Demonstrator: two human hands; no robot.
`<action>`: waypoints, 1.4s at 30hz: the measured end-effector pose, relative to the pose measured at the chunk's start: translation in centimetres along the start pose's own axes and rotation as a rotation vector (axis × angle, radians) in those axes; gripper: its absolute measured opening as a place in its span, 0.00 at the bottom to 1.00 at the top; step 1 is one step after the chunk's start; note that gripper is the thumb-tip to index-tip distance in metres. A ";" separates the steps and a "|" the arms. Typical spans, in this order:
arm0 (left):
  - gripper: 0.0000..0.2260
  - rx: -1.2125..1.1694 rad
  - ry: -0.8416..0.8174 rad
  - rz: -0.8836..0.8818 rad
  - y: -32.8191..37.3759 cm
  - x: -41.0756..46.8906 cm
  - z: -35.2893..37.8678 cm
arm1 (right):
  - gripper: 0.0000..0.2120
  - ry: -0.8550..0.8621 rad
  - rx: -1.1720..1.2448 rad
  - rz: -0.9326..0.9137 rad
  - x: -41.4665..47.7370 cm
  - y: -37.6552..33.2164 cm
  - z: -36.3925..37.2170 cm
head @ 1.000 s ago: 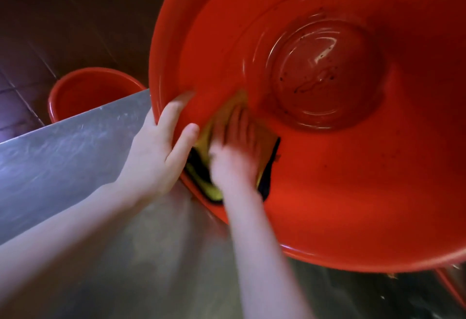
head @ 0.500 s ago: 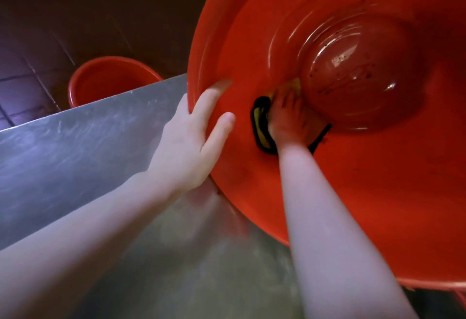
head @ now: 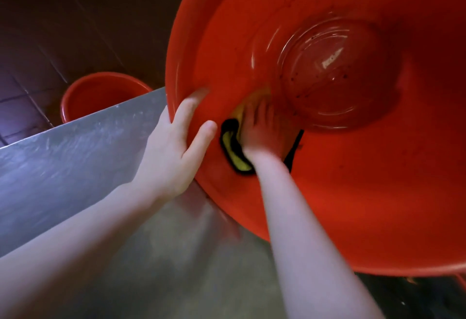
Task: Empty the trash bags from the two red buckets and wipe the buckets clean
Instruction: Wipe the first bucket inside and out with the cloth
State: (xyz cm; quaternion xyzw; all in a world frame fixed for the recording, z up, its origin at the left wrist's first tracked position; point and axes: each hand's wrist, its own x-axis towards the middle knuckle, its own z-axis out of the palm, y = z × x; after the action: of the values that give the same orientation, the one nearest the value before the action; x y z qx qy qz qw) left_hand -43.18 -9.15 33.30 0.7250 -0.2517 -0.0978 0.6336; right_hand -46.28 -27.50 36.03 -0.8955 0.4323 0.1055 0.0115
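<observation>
A large red bucket (head: 353, 192) lies tilted on its side on a steel table (head: 75, 154), its mouth facing me. Dark specks dot its wet, shiny bottom. My left hand (head: 171, 152) grips the bucket's near left rim, with two digits lying inside the wall. My right hand (head: 262, 134) reaches inside and presses a yellow cloth with a black edge (head: 234, 159) flat against the inner wall, just below the bottom; its fingers are spread and blurred. A second, smaller-looking red bucket (head: 100, 91) stands on the floor beyond the table edge.
The table's far edge runs diagonally from lower left to the bucket rim. Dark floor tiles (head: 50, 28) lie beyond it. A dark cluttered area shows at the bottom right under the bucket.
My right hand slid the cloth from near the rim deeper along the wall toward the bottom. My left hand kept its hold on the rim.
</observation>
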 end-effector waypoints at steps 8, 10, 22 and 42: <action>0.27 0.438 0.078 0.197 1.4 1.7 -2.2 | 0.27 0.068 0.170 0.080 3.7 2.3 -0.3; 0.26 0.536 0.145 0.382 2.6 3.4 -3.6 | 0.27 0.056 0.165 0.065 3.2 3.0 -0.2; 0.29 0.117 -0.111 0.033 1.3 -3.1 2.8 | 0.29 -0.104 -0.128 0.388 -2.7 10.9 -0.4; 0.22 -0.072 -0.139 -0.051 1.5 -2.0 2.4 | 0.26 -0.048 0.254 0.293 2.2 3.1 -1.0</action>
State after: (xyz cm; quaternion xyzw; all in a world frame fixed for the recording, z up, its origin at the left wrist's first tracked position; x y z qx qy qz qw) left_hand -46.36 -10.34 33.97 0.6994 -0.2728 -0.1727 0.6376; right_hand -47.23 -31.23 36.81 -0.8115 0.5674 0.0721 0.1194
